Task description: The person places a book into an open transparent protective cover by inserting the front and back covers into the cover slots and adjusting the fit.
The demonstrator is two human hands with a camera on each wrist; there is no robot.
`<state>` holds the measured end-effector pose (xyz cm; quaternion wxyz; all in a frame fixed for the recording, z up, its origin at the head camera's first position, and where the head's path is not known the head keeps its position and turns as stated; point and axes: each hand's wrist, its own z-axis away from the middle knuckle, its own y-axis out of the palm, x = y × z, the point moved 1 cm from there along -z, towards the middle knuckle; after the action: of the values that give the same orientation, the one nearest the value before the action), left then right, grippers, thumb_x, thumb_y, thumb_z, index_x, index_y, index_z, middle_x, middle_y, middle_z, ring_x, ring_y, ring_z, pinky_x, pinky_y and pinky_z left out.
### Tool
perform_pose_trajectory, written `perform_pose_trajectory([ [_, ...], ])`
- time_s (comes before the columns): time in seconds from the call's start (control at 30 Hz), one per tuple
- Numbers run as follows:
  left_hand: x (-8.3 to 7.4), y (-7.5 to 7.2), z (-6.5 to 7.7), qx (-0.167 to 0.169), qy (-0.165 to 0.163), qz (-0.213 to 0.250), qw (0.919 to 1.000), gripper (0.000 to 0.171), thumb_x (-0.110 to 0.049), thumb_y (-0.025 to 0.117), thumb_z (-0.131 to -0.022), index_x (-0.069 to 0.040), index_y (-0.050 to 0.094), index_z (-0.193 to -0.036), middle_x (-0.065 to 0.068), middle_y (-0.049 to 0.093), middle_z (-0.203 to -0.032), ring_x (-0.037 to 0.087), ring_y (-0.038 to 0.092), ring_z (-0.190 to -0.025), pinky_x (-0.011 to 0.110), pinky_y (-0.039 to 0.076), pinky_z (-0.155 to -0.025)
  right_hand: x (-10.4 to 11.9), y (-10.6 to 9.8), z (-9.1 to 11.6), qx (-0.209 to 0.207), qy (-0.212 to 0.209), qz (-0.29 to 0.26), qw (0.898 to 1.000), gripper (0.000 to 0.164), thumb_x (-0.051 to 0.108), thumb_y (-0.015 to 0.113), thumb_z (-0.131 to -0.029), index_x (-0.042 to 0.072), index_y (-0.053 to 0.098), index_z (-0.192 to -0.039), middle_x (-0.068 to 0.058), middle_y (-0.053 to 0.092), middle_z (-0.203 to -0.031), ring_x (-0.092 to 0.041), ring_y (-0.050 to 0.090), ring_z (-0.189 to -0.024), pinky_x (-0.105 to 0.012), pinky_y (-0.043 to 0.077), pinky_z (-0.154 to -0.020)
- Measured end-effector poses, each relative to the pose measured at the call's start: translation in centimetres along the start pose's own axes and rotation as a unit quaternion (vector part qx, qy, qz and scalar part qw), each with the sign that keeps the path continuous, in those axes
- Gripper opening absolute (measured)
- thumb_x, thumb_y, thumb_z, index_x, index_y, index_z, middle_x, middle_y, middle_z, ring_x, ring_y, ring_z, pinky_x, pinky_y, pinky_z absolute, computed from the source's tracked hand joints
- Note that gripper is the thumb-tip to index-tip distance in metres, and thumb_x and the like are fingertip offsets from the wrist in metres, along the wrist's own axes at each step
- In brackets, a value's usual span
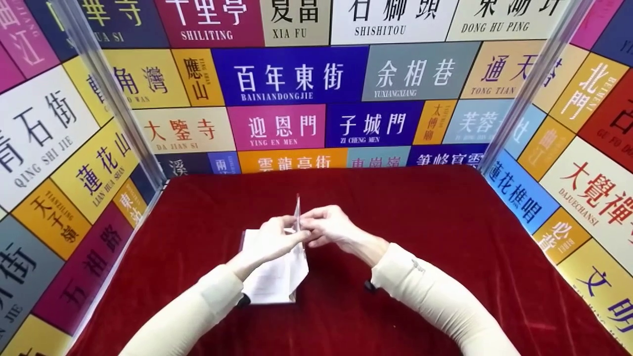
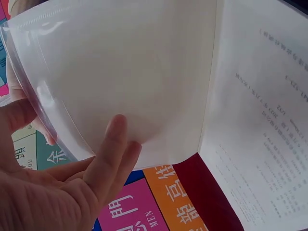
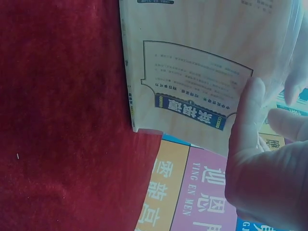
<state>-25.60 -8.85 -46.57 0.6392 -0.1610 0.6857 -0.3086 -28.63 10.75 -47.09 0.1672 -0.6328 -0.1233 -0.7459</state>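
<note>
An open book point(image 1: 269, 279) lies on the red cloth, its printed page point(image 2: 269, 110) facing up. The front cover point(image 3: 192, 96) stands upright, with a blue title label and a framed block of text on its outer face. Clear plastic film point(image 2: 45, 91) wraps the cover's free edge. My left hand point(image 1: 274, 238) holds that edge, two fingers lying against the pale inner face and the thumb at the film. From the other side my right hand point(image 1: 332, 226) grips the same edge, one finger along the printed outside. Part of the right hand is hidden behind the cover.
Red velvet cloth point(image 1: 420, 237) covers the table. Panels with coloured street-name signs point(image 1: 292, 74) stand at the back and both sides. Clear upright posts point(image 1: 534, 79) mark the back corners.
</note>
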Motion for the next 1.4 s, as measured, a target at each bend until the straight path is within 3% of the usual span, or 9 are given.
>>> perform_pose_trajectory([
  [0.17, 0.4, -0.5, -0.3, 0.005, -0.015, 0.038, 0.9992, 0.062, -0.031, 0.073, -0.094, -0.002, 0.069, -0.149, 0.015, 0.080, -0.137, 0.022, 0.082, -0.101, 0.033, 0.067, -0.083, -0.6, 0.2, 0.1, 0.038, -0.001, 0.006, 0.999, 0.031, 0.008, 0.072, -0.107, -0.004, 0.075, -0.135, -0.006, 0.086, -0.102, -0.017, 0.084, -0.082, -0.034, 0.071, -0.072],
  [0.3, 0.8, -1.2, -0.3, 0.017, -0.024, 0.076, 0.9967, 0.057, -0.020, 0.068, -0.097, 0.001, 0.067, -0.150, 0.019, 0.079, -0.138, 0.023, 0.083, -0.101, 0.032, 0.069, -0.076, -1.1, 0.0, 0.2, 0.044, 0.003, 0.013, 0.999, 0.031, 0.008, 0.073, -0.106, -0.004, 0.075, -0.134, -0.012, 0.086, -0.108, -0.016, 0.083, -0.082, -0.031, 0.070, -0.069],
  [0.4, 1.3, -1.9, -0.3, 0.021, -0.011, 0.071, 0.9972, 0.049, -0.015, 0.062, -0.098, 0.001, 0.071, -0.144, 0.021, 0.080, -0.133, 0.021, 0.079, -0.102, 0.029, 0.067, -0.074, -1.3, -0.2, 0.3, 0.042, 0.007, 0.017, 0.999, 0.033, 0.008, 0.075, -0.105, -0.007, 0.074, -0.134, -0.017, 0.086, -0.109, -0.016, 0.083, -0.081, -0.030, 0.069, -0.067],
  [0.5, 2.1, -2.6, -0.2, 0.021, -0.002, 0.056, 0.9982, 0.046, -0.010, 0.058, -0.097, 0.003, 0.073, -0.139, 0.022, 0.081, -0.126, 0.018, 0.074, -0.090, 0.025, 0.059, -0.068, -1.6, -0.6, 0.3, 0.041, 0.011, 0.022, 0.999, 0.031, 0.009, 0.075, -0.105, -0.007, 0.074, -0.132, -0.016, 0.086, -0.106, -0.017, 0.083, -0.080, -0.030, 0.069, -0.066],
  [0.63, 3.2, -3.6, -0.2, 0.018, -0.010, 0.047, 0.9987, 0.048, -0.005, 0.057, -0.096, 0.006, 0.070, -0.141, 0.022, 0.080, -0.122, 0.015, 0.067, -0.083, 0.023, 0.052, -0.064, -2.0, -1.1, 0.4, 0.035, 0.016, 0.031, 0.999, 0.026, 0.009, 0.076, -0.104, -0.003, 0.077, -0.127, -0.015, 0.086, -0.104, -0.018, 0.083, -0.079, -0.032, 0.069, -0.067],
  [0.97, 6.1, -4.6, 0.1, 0.015, -0.031, 0.081, 0.9961, 0.042, 0.001, 0.056, -0.097, 0.011, 0.072, -0.134, 0.026, 0.082, -0.112, 0.015, 0.070, -0.081, 0.022, 0.055, -0.063, -2.7, -2.0, 0.6, 0.012, 0.024, 0.073, 0.997, 0.023, 0.009, 0.079, -0.100, -0.001, 0.080, -0.120, -0.018, 0.086, -0.100, -0.016, 0.081, -0.072, -0.031, 0.068, -0.064],
  [1.27, 8.2, -4.9, 0.3, -0.022, -0.061, -0.022, 0.9976, 0.033, -0.002, 0.059, -0.091, 0.002, 0.079, -0.116, 0.012, 0.079, -0.095, 0.018, 0.064, -0.081, 0.027, 0.053, -0.070, -3.1, -2.4, 0.8, -0.006, 0.010, 0.129, 0.992, 0.024, 0.008, 0.082, -0.095, -0.005, 0.080, -0.115, -0.026, 0.084, -0.100, -0.017, 0.080, -0.069, -0.028, 0.066, -0.060],
  [1.4, 8.8, -4.7, 0.3, -0.035, -0.053, -0.069, 0.9956, 0.038, 0.000, 0.061, -0.084, 0.002, 0.077, -0.119, 0.014, 0.080, -0.099, 0.025, 0.069, -0.088, 0.038, 0.060, -0.079, -3.4, -2.6, 0.8, -0.010, 0.005, 0.144, 0.990, 0.023, 0.008, 0.083, -0.094, -0.004, 0.081, -0.114, -0.027, 0.084, -0.102, -0.018, 0.081, -0.071, -0.030, 0.067, -0.061],
])
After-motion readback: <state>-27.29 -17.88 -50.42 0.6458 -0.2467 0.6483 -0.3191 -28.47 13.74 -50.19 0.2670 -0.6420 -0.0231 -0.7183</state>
